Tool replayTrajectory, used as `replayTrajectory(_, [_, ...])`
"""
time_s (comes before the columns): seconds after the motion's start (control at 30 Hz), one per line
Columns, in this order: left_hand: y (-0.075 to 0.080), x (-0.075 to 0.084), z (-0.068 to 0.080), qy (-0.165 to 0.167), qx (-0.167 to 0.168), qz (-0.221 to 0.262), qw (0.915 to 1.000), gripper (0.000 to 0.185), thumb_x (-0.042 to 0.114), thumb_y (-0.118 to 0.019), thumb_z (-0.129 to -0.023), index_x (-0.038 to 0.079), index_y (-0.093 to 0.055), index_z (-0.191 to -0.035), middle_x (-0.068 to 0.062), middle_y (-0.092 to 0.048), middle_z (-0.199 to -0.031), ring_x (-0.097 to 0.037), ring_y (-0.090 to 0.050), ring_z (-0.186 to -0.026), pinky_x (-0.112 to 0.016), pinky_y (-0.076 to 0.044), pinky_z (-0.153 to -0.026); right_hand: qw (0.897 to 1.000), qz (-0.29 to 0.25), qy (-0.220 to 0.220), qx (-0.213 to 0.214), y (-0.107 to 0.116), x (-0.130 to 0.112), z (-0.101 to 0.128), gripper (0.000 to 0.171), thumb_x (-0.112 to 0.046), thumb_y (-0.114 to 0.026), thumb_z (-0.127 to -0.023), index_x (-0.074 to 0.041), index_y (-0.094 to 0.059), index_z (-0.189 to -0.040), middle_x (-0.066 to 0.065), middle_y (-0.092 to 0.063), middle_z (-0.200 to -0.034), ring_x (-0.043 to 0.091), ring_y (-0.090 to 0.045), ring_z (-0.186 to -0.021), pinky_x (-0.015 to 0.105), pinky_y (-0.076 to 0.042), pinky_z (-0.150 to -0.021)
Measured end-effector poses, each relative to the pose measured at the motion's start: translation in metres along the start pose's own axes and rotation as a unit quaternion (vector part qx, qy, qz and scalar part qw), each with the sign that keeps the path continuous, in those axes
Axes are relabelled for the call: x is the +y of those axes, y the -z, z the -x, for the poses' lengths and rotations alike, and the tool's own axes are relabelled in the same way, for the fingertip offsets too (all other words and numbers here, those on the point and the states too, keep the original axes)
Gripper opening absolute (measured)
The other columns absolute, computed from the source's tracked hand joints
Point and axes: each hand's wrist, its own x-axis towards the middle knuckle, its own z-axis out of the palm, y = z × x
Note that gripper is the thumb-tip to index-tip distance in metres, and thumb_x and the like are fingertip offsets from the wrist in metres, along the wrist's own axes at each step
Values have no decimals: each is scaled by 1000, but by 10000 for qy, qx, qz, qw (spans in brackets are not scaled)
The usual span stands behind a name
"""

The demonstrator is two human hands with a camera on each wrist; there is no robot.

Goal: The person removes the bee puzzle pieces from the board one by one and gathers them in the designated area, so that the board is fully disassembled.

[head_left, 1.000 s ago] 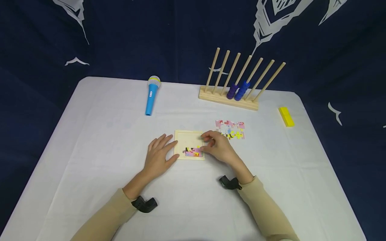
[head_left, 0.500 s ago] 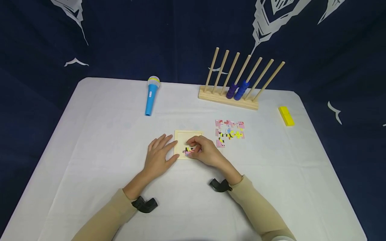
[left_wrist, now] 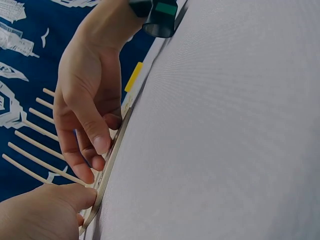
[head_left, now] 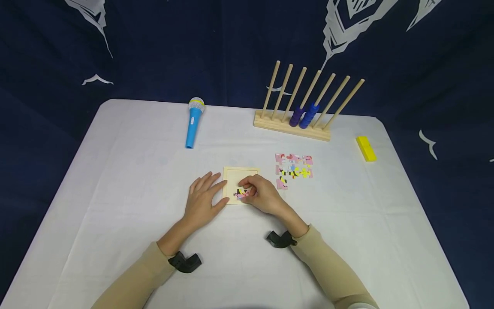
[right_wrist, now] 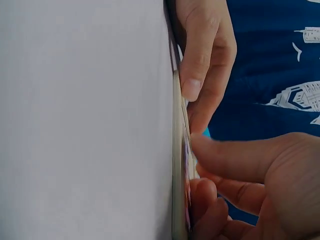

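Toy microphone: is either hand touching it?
No, the toy microphone lies apart while the left hand and right hand rest at the puzzle tray.

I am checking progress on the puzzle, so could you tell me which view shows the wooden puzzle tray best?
The head view: the puzzle tray shows from above, with pieces in it under the right hand. Both wrist views show only its thin edge, side-on, between the fingers.
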Motion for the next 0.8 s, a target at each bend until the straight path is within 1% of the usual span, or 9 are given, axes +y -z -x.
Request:
replayTrajectory(0.13, [0,0,0,-10,26,20,10000,46,36,-61,-80,14,-56,-120,-8,-44,-134,-27,-28,-129,-49,-15,-103,9995,319,31,39,-2,1,0,34,-10,-74,-70,-13,-62,-101,-1,-55,-86,8,-46,-64,22,-39,-57])
replayTrajectory(0.23, [0,0,0,-21,49,28,10000,46,36,-62,-80,14,-56,-120,-8,-44,-134,-27,-28,-129,-49,-15,-103,9990,434,56,50,-3,1,1,34,-11,-74,-70,-13,-62,-101,-1,-54,-86,8,-45,-64,22,-38,-57])
replayTrajectory(0.8, [1,1,0,3,32,80,10000,45,35,-61,-80,14,-56,-120,-8,-44,-134,-27,-28,-129,-49,-15,-103,9990,431,127,81,-2,3,0,32,-11,-74,-69,-12,-62,-99,-2,-53,-83,9,-46,-64,21,-38,-58])
